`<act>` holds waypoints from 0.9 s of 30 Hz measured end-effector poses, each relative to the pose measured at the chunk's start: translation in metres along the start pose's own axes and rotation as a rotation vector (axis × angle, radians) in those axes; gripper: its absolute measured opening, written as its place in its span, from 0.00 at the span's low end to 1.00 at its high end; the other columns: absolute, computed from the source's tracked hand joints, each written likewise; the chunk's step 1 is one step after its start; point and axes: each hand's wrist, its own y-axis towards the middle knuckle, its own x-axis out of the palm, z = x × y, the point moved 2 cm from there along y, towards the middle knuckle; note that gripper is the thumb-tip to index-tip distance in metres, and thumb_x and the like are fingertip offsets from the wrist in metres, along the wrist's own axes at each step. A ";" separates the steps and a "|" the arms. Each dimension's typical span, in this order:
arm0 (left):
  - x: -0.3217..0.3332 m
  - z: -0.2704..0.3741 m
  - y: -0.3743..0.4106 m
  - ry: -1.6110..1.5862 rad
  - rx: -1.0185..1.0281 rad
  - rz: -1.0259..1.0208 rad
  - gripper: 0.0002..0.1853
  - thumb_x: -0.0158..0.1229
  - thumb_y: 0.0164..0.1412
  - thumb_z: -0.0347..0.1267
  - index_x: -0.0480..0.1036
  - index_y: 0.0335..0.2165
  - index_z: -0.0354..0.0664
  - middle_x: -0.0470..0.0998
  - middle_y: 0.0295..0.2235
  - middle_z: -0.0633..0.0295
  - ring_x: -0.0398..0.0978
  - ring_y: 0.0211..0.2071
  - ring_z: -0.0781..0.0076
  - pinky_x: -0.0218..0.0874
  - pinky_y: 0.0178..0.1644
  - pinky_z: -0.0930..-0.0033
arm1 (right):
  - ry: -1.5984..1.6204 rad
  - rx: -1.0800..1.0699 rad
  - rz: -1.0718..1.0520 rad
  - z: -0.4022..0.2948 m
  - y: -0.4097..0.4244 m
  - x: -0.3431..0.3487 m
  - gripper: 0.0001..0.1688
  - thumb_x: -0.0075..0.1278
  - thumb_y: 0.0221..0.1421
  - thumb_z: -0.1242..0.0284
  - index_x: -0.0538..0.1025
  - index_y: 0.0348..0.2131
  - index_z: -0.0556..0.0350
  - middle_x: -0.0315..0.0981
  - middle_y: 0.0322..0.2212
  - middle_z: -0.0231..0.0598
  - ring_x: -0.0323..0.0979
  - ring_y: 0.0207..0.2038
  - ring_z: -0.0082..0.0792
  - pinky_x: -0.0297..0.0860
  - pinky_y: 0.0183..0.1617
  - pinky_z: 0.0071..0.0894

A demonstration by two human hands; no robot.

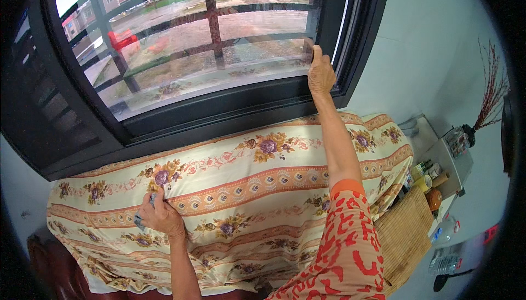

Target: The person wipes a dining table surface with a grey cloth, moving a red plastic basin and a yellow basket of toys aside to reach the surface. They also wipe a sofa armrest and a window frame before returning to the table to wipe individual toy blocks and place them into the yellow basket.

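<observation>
My right hand [321, 70] is raised against the right side of the window's dark sliding frame [328, 21], its fingers bent at the edge of the glass; whether it grips the frame cannot be told. Lower left, my left hand [161, 215] holds a crumpled grey-blue cloth [139, 220], partly hidden by the fingers. That hand is over a floral, striped fabric cover [246, 193] spread below the window. Through the glass pane [263, 25], dark bars and an outdoor yard show.
A woven bamboo mat [404, 234] lies at the right, beside shelving with a roll of yellow tape [424, 182] and other small items. Plastic bottles [444, 264] stand lower right. Dry red-brown branches [491, 88] rise from a dark vase. Dark red leather seating [55, 269] shows lower left.
</observation>
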 end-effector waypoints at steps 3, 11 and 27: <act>-0.001 0.002 0.000 -0.010 -0.005 -0.035 0.13 0.58 0.51 0.23 0.79 0.33 0.55 0.75 0.41 0.66 0.70 0.42 0.63 0.57 0.35 0.59 | 0.002 -0.002 0.028 0.018 0.001 0.002 0.23 0.44 0.53 0.77 0.65 0.50 0.45 0.68 0.24 0.41 0.73 0.25 0.42 0.71 0.22 0.40; -0.001 -0.014 0.001 -0.152 0.048 0.005 0.12 0.56 0.48 0.23 0.79 0.31 0.52 0.74 0.38 0.58 0.68 0.40 0.56 0.55 0.40 0.55 | 0.213 0.169 -0.194 0.025 -0.003 -0.006 0.23 0.30 0.60 0.71 0.57 0.55 0.35 0.72 0.36 0.55 0.73 0.36 0.57 0.68 0.37 0.56; -0.029 -0.026 0.001 -0.416 -0.054 -0.146 0.13 0.53 0.46 0.24 0.72 0.34 0.49 0.70 0.34 0.64 0.67 0.37 0.60 0.56 0.38 0.58 | 0.758 -0.533 -0.272 -0.079 -0.127 -0.132 0.33 0.49 0.48 0.81 0.62 0.55 0.58 0.66 0.43 0.50 0.66 0.44 0.48 0.62 0.48 0.44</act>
